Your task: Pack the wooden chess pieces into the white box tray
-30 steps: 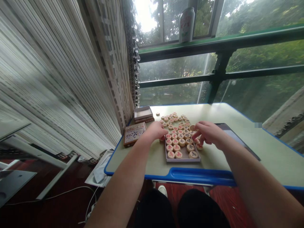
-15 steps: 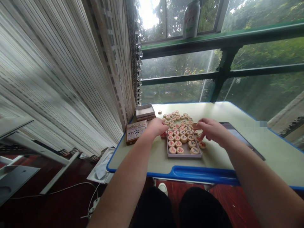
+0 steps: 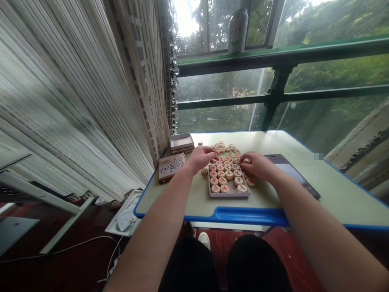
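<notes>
A shallow box tray [image 3: 230, 194] stands near the table's front edge, filled with rows of round wooden pieces marked in red or black; a gap shows in its lower part. More loose pieces [image 3: 222, 149] lie in a pile behind it. At the tray's back left corner is my left hand [image 3: 204, 157], its fingers curled over the pieces; what they pinch, if anything, is too small to tell. My right hand [image 3: 253, 164] is bent over the tray's back right corner, fingertips among the pieces. A few pieces, such as a red-marked one [image 3: 250, 182], lie beside the tray's right wall.
A decorated box lid [image 3: 172, 167] and an open box [image 3: 182, 142] sit at the table's left. A dark tablet [image 3: 294, 176] lies to the right. A can [image 3: 238, 30] stands on the window ledge [image 3: 209, 61]. A blue trough [image 3: 252, 215] edges the table front.
My left hand has moved from the tray's left side over its back left corner, fingers reaching inward. My right hand has lowered; the piece seen at its fingertips no longer shows. The view has shifted slightly.
</notes>
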Demonstrator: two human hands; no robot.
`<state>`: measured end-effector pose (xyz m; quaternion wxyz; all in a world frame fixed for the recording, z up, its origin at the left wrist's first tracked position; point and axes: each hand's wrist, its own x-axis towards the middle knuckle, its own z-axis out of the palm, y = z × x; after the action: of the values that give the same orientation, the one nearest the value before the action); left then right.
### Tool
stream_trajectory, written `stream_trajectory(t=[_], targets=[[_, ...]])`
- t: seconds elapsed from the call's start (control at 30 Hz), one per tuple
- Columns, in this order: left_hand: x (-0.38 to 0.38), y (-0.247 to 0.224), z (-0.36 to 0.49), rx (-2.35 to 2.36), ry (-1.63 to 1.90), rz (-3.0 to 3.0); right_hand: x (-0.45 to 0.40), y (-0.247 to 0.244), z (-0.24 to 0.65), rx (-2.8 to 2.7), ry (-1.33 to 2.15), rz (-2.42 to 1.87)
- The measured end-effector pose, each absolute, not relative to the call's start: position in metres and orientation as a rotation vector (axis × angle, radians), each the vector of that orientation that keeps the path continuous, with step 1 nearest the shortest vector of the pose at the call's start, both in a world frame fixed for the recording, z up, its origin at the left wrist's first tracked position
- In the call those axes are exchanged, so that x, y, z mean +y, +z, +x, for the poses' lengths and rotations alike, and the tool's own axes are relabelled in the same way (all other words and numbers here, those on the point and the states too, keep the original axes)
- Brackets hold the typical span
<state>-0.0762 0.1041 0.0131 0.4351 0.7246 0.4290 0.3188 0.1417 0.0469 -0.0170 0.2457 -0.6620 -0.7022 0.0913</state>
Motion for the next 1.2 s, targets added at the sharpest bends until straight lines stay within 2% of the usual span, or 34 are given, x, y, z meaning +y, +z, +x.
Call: stream_trajectory(t=[0.27,0.47,1.2], targets=[[0.113,0.006,-0.074,0.957,0.955,1.694,0.048,-0.015,0.14,-1.766,0.217,-1.854],[0.115,0.003,-0.075,0.976,0.919,1.683,0.049,-0.018,0.14,-1.85,0.318,-1.801],[0.117,-0.001,-0.075,1.038,0.934,1.763,0.049,-0.019,0.14,-1.917,0.189,-1.876]])
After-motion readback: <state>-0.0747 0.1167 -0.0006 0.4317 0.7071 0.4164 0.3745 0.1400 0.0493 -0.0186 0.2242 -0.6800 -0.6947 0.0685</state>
